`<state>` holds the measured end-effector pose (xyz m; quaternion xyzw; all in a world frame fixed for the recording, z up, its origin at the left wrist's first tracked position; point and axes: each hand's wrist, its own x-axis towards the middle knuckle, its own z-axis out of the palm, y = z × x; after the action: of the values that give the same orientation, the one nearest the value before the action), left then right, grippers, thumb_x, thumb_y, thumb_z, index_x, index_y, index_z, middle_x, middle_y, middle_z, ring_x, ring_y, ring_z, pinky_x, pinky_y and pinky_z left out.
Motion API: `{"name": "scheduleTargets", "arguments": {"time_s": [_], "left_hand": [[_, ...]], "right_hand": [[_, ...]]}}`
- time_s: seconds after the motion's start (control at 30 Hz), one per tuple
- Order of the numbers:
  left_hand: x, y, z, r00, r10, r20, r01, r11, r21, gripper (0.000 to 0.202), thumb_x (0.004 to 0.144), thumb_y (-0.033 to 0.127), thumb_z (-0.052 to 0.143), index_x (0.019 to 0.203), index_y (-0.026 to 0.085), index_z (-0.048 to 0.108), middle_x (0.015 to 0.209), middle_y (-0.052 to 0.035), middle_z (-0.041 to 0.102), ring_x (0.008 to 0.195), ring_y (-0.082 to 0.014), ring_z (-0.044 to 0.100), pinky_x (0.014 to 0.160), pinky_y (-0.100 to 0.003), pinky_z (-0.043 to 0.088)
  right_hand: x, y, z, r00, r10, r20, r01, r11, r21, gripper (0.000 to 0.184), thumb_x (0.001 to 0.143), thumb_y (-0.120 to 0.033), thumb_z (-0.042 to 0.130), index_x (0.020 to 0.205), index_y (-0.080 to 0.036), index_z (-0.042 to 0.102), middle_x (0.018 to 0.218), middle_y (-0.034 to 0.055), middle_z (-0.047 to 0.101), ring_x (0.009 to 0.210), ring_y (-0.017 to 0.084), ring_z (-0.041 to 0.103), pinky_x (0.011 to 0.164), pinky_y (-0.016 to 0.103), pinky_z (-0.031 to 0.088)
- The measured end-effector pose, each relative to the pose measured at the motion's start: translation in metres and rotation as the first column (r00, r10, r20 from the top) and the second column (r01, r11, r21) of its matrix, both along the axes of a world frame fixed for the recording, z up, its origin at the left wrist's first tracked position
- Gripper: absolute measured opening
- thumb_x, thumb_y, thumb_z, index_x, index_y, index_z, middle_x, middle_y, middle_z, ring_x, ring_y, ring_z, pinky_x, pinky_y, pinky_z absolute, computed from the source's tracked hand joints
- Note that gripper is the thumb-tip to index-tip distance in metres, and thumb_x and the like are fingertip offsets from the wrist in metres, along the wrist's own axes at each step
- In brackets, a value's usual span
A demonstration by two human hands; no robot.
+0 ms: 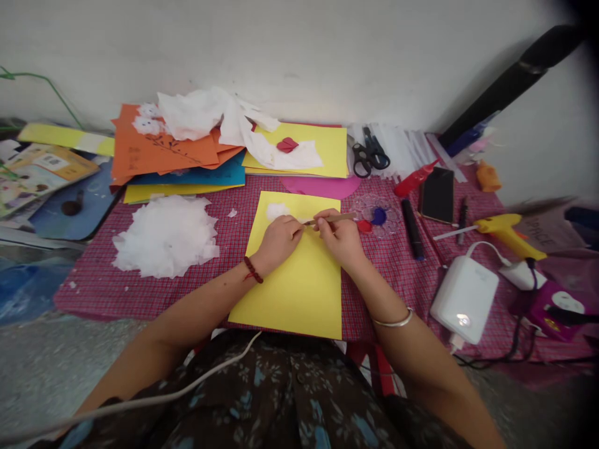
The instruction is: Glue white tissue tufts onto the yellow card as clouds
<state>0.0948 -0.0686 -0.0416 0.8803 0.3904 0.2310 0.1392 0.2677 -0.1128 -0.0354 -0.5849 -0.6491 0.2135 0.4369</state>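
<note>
Palette (392, 204) w/ red, blue paint (378, 216); R hand (341, 237) grips brush (334, 218); L hand (278, 240) pinched shut on yellow sheet (299, 287).

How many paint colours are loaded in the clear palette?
2: red paint in the well nearest the right hand holding the brush, blue paint in a well just right of it. The hand may hide part of the palette.

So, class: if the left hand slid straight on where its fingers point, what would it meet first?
Probably the thin stick held by the right hand; the left hand points at its near end, though depth is unclear.
</note>
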Motion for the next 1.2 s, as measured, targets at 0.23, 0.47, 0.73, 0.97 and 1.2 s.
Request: {"name": "scheduleTargets", "arguments": {"time_s": [0.23,0.47,0.73,0.97,1.2], "left_hand": [[-0.001,-0.001,0.001,1.000,0.011,0.010,-0.011,1.000,-0.017,0.015,0.089,0.010,0.056,0.083,0.014,0.069,0.084,-0.0069,0.067,0.083,-0.0194,0.060,0.078,-0.032,0.049],[0.001,0.003,0.000,0.998,0.059,0.036,-0.057,0.997,-0.060,0.015,0.090,0.013,0.056,0.081,0.015,0.068,0.084,-0.0062,0.062,0.081,-0.0182,0.057,0.073,-0.031,0.048],[0.004,0.006,0.001,0.997,0.067,0.032,-0.063,0.992,-0.111,0.017,0.090,0.014,0.055,0.082,0.015,0.070,0.085,-0.0063,0.061,0.082,-0.0182,0.058,0.075,-0.031,0.048],[0.005,0.007,0.003,0.997,0.068,0.022,-0.065,0.991,-0.120,0.017,0.089,0.012,0.053,0.082,0.015,0.069,0.087,-0.0065,0.061,0.085,-0.0187,0.058,0.077,-0.031,0.048],[0.006,0.011,0.002,0.993,0.116,0.037,-0.109,0.984,-0.143,0.016,0.089,0.012,0.054,0.082,0.016,0.067,0.086,-0.0048,0.061,0.081,-0.0166,0.058,0.074,-0.029,0.047]], "right_hand": [[-0.003,-0.002,0.011,0.967,0.017,0.254,-0.007,0.999,-0.039,0.026,0.096,-0.027,0.043,0.090,-0.018,0.067,0.098,0.0077,0.073,0.080,0.021,0.068,0.070,0.031,0.045],[-0.009,-0.005,0.021,0.909,0.006,0.416,0.027,0.997,-0.073,0.028,0.097,-0.028,0.041,0.100,-0.016,0.066,0.099,0.0092,0.074,0.081,0.022,0.067,0.066,0.031,0.041],[-0.008,-0.005,0.020,0.941,-0.013,0.337,0.032,0.998,-0.051,0.023,0.095,-0.028,0.043,0.095,-0.018,0.064,0.091,0.0088,0.072,0.077,0.021,0.067,0.064,0.030,0.043],[0.005,0.004,0.008,0.897,-0.193,-0.397,0.191,0.981,-0.046,0.021,0.090,-0.038,0.049,0.088,-0.019,0.058,0.064,-0.0006,0.063,0.050,0.012,0.057,0.050,0.024,0.046],[0.008,0.009,-0.001,0.866,-0.155,-0.476,0.084,0.982,-0.167,0.019,0.084,-0.037,0.056,0.082,-0.018,0.060,0.058,-0.0029,0.061,0.046,0.009,0.054,0.047,0.021,0.044]]}}
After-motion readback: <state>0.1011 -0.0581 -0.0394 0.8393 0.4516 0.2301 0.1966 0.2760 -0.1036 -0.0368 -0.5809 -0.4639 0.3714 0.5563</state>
